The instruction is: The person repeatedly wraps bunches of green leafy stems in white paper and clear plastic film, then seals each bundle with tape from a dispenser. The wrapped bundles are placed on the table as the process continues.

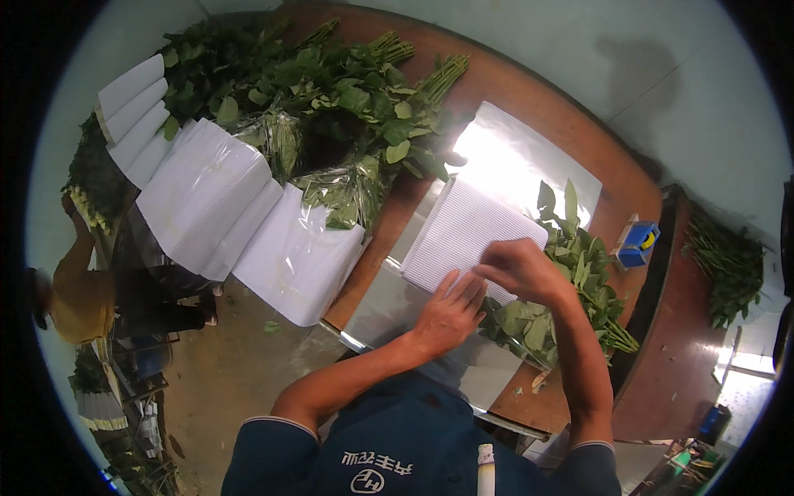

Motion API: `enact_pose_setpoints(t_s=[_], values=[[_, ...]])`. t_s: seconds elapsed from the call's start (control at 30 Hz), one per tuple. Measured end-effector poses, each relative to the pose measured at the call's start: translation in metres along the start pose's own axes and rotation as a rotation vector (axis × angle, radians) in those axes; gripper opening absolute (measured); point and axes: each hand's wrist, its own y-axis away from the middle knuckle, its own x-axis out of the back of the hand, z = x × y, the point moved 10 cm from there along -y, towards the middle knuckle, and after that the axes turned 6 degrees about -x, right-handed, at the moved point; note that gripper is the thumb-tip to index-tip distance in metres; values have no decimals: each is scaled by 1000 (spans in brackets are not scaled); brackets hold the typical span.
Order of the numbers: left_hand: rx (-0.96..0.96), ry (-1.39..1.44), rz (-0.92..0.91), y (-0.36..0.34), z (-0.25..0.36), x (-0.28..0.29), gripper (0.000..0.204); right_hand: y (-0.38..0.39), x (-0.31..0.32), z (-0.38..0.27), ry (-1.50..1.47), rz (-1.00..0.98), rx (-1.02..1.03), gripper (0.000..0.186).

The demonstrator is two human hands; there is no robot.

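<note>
1. Shows a white ribbed sheet [471, 227] lying flat on the brown table [571, 124], in front of the chest, partly over a shiny silver sheet [529, 153]. Cannot tell whether single or stacked.
2. Reaches with the left hand [449, 318] over the near edge of the white ribbed sheet, back of the hand upward, fingers straight, slightly parted and open. Appears to touch the ribs with the fingertips; cannot tell how firmly.
3. Bends the right hand [521, 266] inward over the right part of the same sheet, fingers curled toward the left fingertips and almost meeting them. Cannot tell whether gripping the edge or only resting there.
4. Has a leafy green bundle [579, 273] just beside the right edge of the sheet, running partly beneath the right forearm, with stem ends pointing to the lower right.
5. Includes a blue tape dispenser [637, 241] with a yellow roll, beyond the bundle and near the table's right edge.
6. Shows overlapping piles of white sheets [203, 186] fanned out in a row on the left, well apart from both hands.
7. Bears leafy heaps [356, 95] at the far left of the table, with crinkled clear film [343, 186] around some nearer leaves.
8. Includes, far left, a co-worker [83, 306] in a yellow top, and, far right, more cut greenery [728, 269].
</note>
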Motion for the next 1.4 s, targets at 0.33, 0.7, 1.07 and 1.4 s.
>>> enact_pose_setpoints(t_s=[0.33, 0.7, 1.07, 1.4], values=[[-20, 152, 87, -3, 4, 19, 48, -19, 13, 67, 283, 329, -313, 61], [1122, 779, 218, 191, -193, -85, 41, 60, 66, 89, 63, 841, -188, 24], [1101, 962, 118, 146, -262, -112, 28, 24, 32, 100, 200, 664, -150, 44], [969, 1185, 222, -23, -308, -130, 27, 28, 36, 103, 148, 702, -158, 47]])
